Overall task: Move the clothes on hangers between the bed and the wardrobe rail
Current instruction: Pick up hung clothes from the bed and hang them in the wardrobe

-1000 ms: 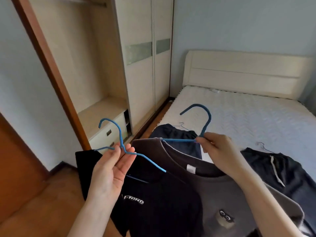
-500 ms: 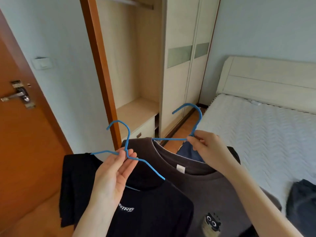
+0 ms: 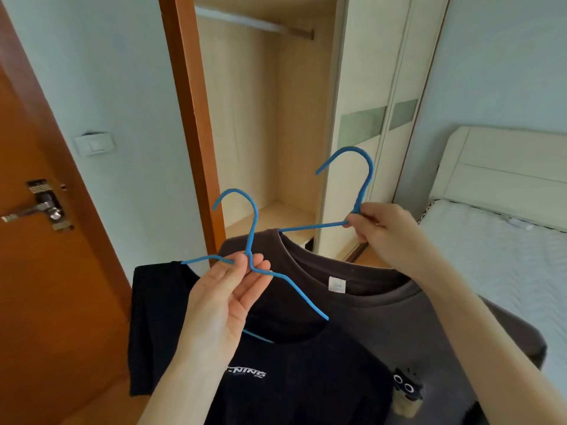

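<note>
My left hand (image 3: 227,296) holds a blue hanger (image 3: 250,228) at the base of its hook, and a black T-shirt (image 3: 291,378) with white lettering hangs from it. My right hand (image 3: 383,231) pinches a second blue hanger (image 3: 363,179) just below its hook; it carries a dark grey T-shirt (image 3: 399,317) with a small cartoon print. Both hooks point up toward the open wardrobe bay, where the bare wardrobe rail (image 3: 245,23) runs across the top. The bed (image 3: 506,265) lies at the right.
An orange wooden door (image 3: 46,271) with a metal handle (image 3: 36,207) stands at the left, beside a wall switch (image 3: 93,144). The wardrobe's orange frame post (image 3: 190,118) and its sliding doors (image 3: 374,118) flank the open bay, which has a low shelf (image 3: 276,216).
The view has swung left and upward from the bed toward the wardrobe. Both hangers with their shirts have come closer to the open bay, and the rail is now in sight.
</note>
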